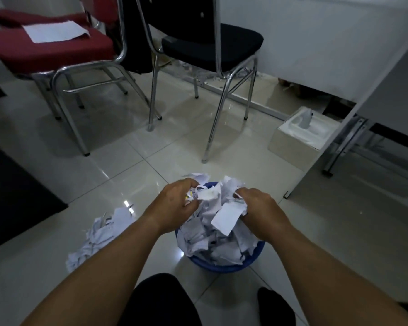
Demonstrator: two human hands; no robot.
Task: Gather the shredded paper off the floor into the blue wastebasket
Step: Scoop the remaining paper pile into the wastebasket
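Your left hand [174, 203] and right hand [257, 205] each have fingers curled round shredded paper [212, 241] heaped above the rim of the blue wastebasket [222, 267]. Risk: adding more may spill scraps over the rim. A pile [97, 236] lies on the floor [151, 149], just left of it.

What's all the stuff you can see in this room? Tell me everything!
blue wastebasket: one, blue, on the floor in front
shredded paper: one heap, white, in the wastebasket
paper pile: one, white, on the floor left of the wastebasket
red chair: at least one, red, far left
paper sheet: one, white, on the red seat
black chair: one, black, behind the wastebasket
box: one, cream, floor at right
mat: one, black, floor at left
left hand: one, gripping shredded paper over the wastebasket
right hand: one, gripping shredded paper over the wastebasket
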